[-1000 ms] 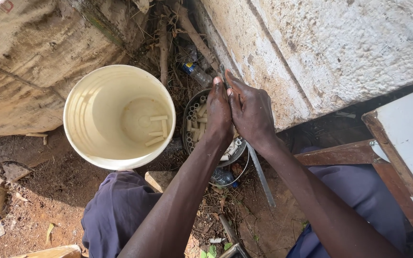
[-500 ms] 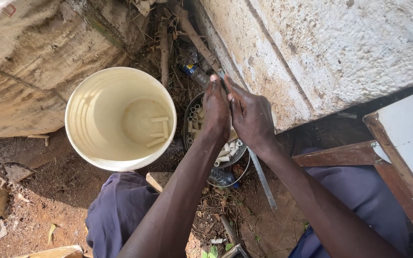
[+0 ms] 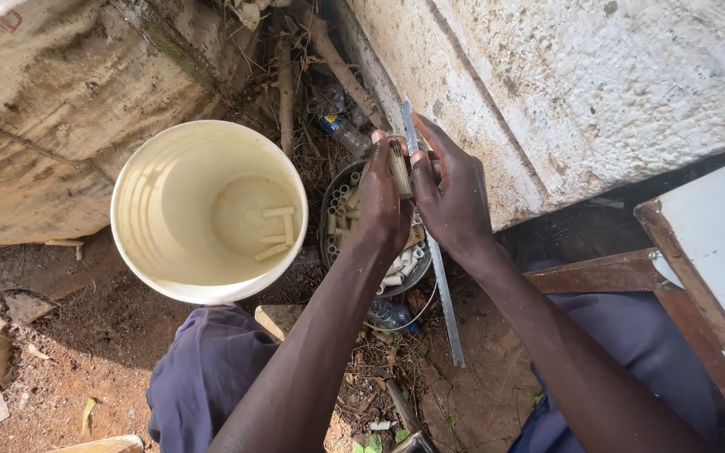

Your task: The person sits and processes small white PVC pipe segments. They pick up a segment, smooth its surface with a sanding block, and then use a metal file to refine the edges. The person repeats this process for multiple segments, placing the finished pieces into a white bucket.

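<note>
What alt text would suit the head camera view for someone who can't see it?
Two bare hands, left hand and right hand, hold a short pale tube piece against a long flat metal strip, above a dark round bowl of tube pieces. A cream plastic bucket holding a few pieces stands beside it.

bucket (image 3: 161, 252): cream, plain | cut stick pieces (image 3: 274, 235): pale tan | bowl (image 3: 335, 189): dark grey | trousers (image 3: 203, 377): navy | soil (image 3: 69, 361): reddish-brown | wall (image 3: 589, 75): mottled off-white
</note>
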